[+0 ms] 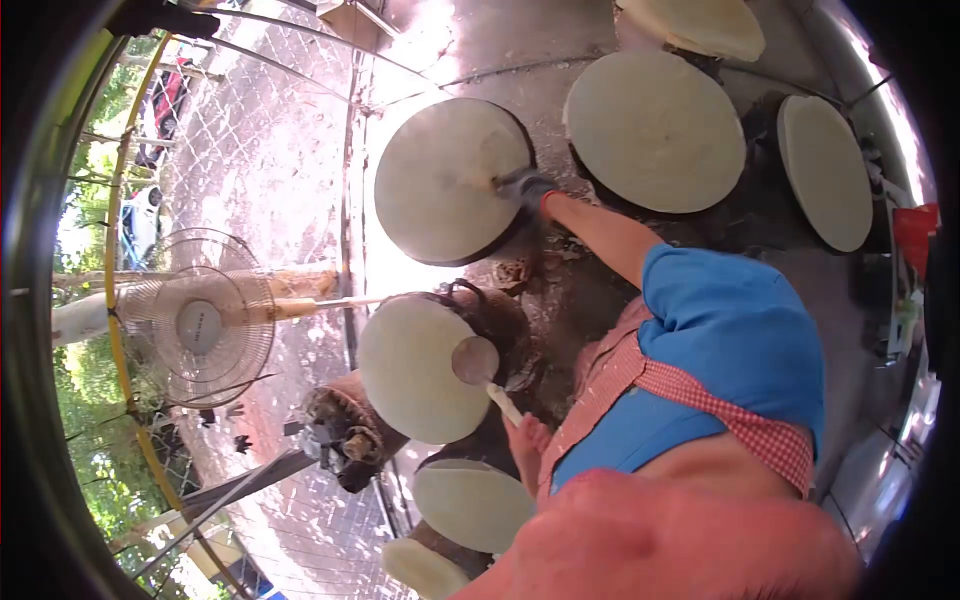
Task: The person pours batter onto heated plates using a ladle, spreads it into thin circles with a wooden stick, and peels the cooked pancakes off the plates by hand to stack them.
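My right hand (530,190), in a dark glove, reaches over the right edge of a large pale round sheet (445,180) on a dark round griddle. Its fingers look closed, but what they hold is too small to tell. My left hand (527,440) is closed around the light handle of a ladle (475,360). The ladle's round head lies over the right part of a smaller pale round sheet (415,370). Another large pale sheet (655,130) lies on a griddle beyond my right hand.
More pale rounds lie at the right (825,173), top (700,25) and bottom (475,505). A fan (200,325) stands at the left before a wire fence. Burnt logs (345,435) poke out beside the smaller round. A red object (913,232) is at the far right.
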Motion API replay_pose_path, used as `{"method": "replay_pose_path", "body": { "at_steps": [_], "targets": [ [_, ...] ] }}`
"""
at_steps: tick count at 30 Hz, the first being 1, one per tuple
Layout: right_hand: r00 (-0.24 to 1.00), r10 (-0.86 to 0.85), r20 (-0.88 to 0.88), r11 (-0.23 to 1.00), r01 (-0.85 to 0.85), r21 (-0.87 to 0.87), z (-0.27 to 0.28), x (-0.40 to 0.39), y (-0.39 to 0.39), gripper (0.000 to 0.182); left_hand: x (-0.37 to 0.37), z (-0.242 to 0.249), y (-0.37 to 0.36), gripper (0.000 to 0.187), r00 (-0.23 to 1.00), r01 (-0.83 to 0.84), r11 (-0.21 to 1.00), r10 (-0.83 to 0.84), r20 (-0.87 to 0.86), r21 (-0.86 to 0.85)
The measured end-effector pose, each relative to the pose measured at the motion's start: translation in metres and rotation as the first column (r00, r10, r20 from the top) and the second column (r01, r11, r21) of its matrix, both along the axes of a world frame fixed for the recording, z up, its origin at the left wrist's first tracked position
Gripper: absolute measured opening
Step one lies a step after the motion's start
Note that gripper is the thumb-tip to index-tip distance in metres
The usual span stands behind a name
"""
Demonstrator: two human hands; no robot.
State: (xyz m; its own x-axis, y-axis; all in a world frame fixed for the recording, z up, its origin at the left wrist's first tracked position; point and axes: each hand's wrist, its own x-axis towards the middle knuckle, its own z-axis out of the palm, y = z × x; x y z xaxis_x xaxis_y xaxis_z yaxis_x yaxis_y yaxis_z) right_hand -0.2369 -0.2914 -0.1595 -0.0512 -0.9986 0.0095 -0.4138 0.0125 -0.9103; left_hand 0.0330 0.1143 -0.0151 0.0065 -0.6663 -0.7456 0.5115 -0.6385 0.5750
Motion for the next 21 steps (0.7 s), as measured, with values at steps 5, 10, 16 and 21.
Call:
{"method": "replay_pose_path", "body": {
  "at_steps": [5,10,16,21],
  "targets": [
    [0.895,-0.137,0.424,0.955,0.007,0.295,0.128,-0.053,0.093,0.04,0.005,0.029,0.008,0.043,0.985,-0.162,0.979,0.153,0.081,0.122],
    [0.981,-0.182,-0.061,0.983,0.179,-0.052,0.107,0.012,0.15,0.023,0.026,-0.007,0.016,0.013,0.924,-0.241,0.964,0.263,-0.278,0.109],
    [0.983,-0.102,-0.156,0.991,0.086,-0.105,0.05,-0.054,0.09,0.032,0.036,-0.016,0.023,0.025,0.627,-0.338,0.909,0.412,-0.662,0.245],
    [0.825,-0.001,-0.566,0.997,0.044,0.062,0.071,-0.061,0.011,0.039,0.029,-0.015,0.006,0.027,0.502,-0.341,0.903,0.411,-0.761,0.263]
  ]
}}
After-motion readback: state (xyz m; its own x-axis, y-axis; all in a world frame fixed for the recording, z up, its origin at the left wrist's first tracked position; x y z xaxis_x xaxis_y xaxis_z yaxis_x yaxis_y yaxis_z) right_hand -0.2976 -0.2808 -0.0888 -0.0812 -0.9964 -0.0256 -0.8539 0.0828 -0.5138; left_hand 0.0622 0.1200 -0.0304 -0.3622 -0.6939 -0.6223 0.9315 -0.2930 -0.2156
